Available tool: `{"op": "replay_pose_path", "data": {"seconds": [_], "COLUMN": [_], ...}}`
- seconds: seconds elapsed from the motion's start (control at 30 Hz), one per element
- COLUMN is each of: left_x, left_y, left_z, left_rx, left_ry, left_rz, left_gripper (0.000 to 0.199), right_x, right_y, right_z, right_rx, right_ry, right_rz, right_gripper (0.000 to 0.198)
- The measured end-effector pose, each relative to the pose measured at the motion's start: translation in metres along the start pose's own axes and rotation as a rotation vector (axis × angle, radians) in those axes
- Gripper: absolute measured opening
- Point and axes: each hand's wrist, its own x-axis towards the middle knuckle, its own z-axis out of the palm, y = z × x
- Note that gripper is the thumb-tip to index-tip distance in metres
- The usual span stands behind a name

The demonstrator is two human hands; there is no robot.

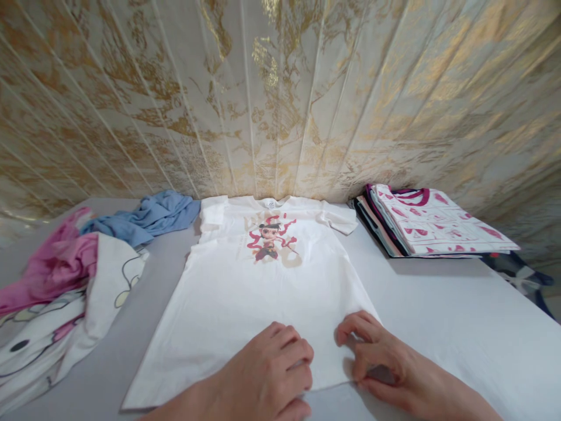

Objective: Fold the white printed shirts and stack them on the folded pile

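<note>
A white short-sleeved T-shirt (245, 316) lies spread out, front up, with its collar toward the wall and its hem toward me. On its chest is a printed cartoon figure (268, 238) with red ribbons. My left hand (267, 374) is over the lower middle of the shirt, fingers bent and slightly apart, with nothing seen in them. At the lower right edge, my right hand (390, 362) has its thumb and a finger closed together on the shirt's hem, while the index finger is bent over the fabric. The lower right corner is hidden beneath this hand.
On the left are a crumpled blue garment (149, 217), a pink garment (61, 263) and a white printed cloth (56, 345). A stack of folded clothes (438, 225) stands at the back right. Behind the light sheet (456, 316) rises a gold-patterned wall (280, 99).
</note>
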Motion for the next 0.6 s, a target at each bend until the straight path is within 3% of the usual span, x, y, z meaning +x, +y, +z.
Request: {"op": "replay_pose_path", "data": {"seconds": [0.1, 0.2, 0.37, 0.43, 0.6], "left_x": [0.002, 0.008, 0.024, 0.027, 0.027], "left_y": [0.003, 0.002, -0.005, -0.008, -0.008], "left_z": [-0.012, -0.022, -0.011, -0.001, 0.011], "left_rx": [-0.085, -0.108, -0.045, -0.041, -0.056], "left_ry": [-0.06, -0.091, -0.104, -0.134, -0.128], "left_rz": [-0.074, -0.071, 0.082, 0.129, 0.143], "left_gripper": [0.018, 0.015, 0.05, 0.054, 0.058], "right_x": [-0.001, -0.003, -0.005, -0.003, -0.007], "right_y": [0.002, 0.01, 0.029, 0.032, 0.027], "right_z": [-0.004, -0.007, -0.007, -0.007, -0.016], "right_rx": [0.007, 0.032, -0.116, -0.178, -0.173], "right_ry": [0.008, 0.144, 0.44, 0.434, 0.267], "right_rz": [0.003, 0.051, 0.129, 0.114, 0.144], "right_gripper": [0.012, 0.017, 0.022, 0.024, 0.019]}}
